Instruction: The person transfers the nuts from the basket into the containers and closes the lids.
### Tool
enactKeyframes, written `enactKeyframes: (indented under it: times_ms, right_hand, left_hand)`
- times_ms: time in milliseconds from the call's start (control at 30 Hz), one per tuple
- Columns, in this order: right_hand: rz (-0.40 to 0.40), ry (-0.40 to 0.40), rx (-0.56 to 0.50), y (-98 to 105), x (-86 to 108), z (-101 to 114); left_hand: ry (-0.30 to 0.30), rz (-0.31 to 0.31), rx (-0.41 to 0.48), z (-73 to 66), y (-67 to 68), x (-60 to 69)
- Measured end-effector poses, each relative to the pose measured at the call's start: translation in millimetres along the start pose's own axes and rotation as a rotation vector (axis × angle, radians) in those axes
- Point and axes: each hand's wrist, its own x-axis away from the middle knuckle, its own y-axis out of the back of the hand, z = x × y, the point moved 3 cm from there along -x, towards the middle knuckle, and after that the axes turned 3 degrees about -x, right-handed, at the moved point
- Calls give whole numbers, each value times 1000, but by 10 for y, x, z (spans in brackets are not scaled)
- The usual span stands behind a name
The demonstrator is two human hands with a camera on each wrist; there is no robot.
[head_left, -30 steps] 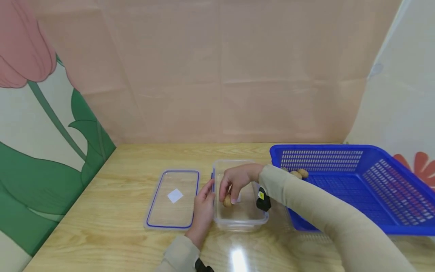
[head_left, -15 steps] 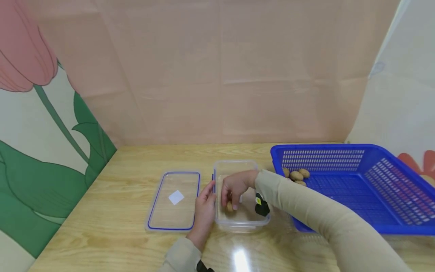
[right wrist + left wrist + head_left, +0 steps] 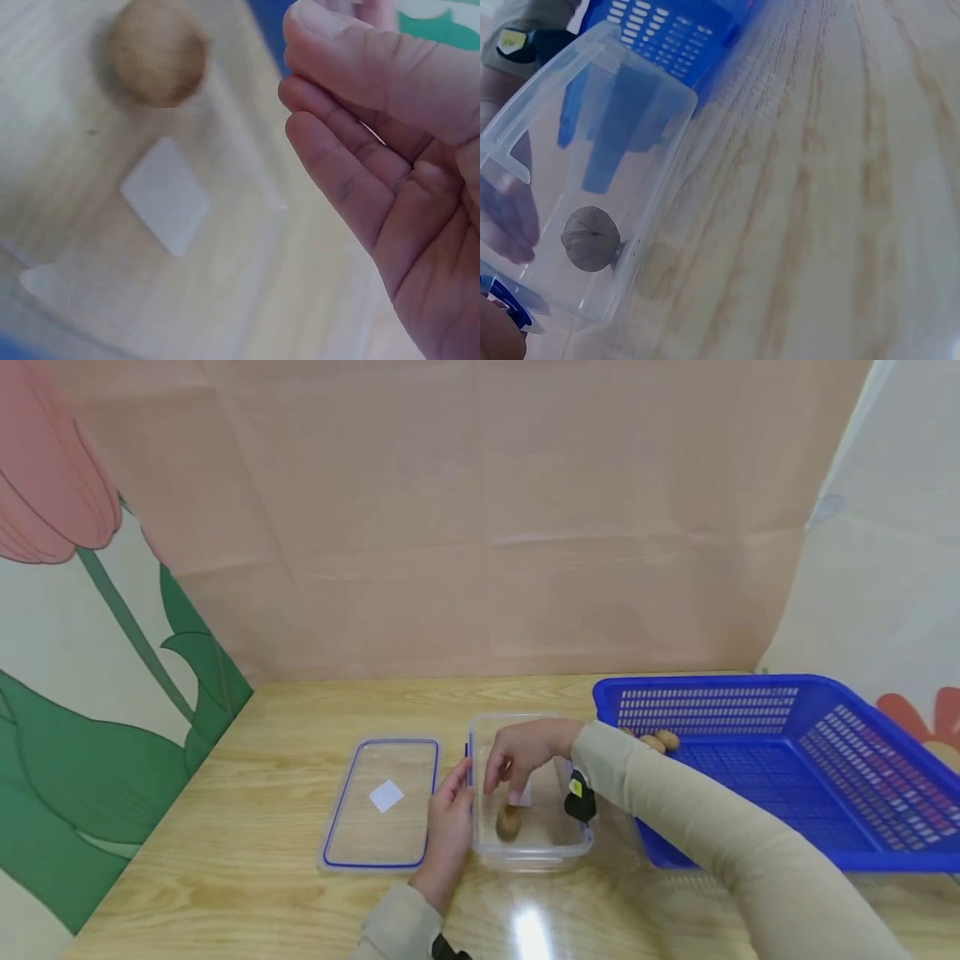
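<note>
A single walnut (image 3: 508, 823) lies on the floor of a clear plastic container (image 3: 534, 850), close to its near left corner; its seam shows in the left wrist view. Just beyond the walnut, my right hand (image 3: 525, 756) hangs inside the container with loosely bent fingers. The right wrist view shows nothing between the thumb and fingers, and a gap to the walnut (image 3: 159, 52). My left hand (image 3: 448, 818) rests along the container's left wall, by its blue-edged latch, with fingers fairly straight. A white diamond-shaped label (image 3: 166, 196) shows at the container's bottom.
Left of the container, a clear lid with a blue seal (image 3: 378, 865) lies flat on the wooden table (image 3: 240, 827). To the right stands a large blue basket (image 3: 750, 793) with several walnuts (image 3: 666, 741) in its far left corner, partly behind my right sleeve.
My right hand has let go of the walnut and lifted slightly away from it. The walnut now sits free in the container. My left hand has stayed at the wall.
</note>
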Motion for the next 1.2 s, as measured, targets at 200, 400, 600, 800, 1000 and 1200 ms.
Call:
enactKeyframes:
  times_ms: [200, 400, 600, 800, 1000, 1200]
  right_hand:
    - [-80, 64, -70, 165, 204, 78]
    - [-141, 65, -98, 301, 461, 92]
    - [-209, 81, -126, 401, 753, 52]
    - [-294, 105, -137, 465, 1079, -30]
    - [-363, 172, -143, 483, 1344, -192]
    - [-429, 168, -178, 441, 1588, -372]
  left_hand:
    - [-12, -3, 7, -16, -3, 17]
    - [-5, 9, 16, -15, -5, 10]
    - [-22, -4, 9, -17, 5, 17]
    - [-4, 1, 10, -23, 15, 40]
    - [-3, -9, 9, -40, 36, 69]
    - [5, -7, 3, -25, 51, 86]
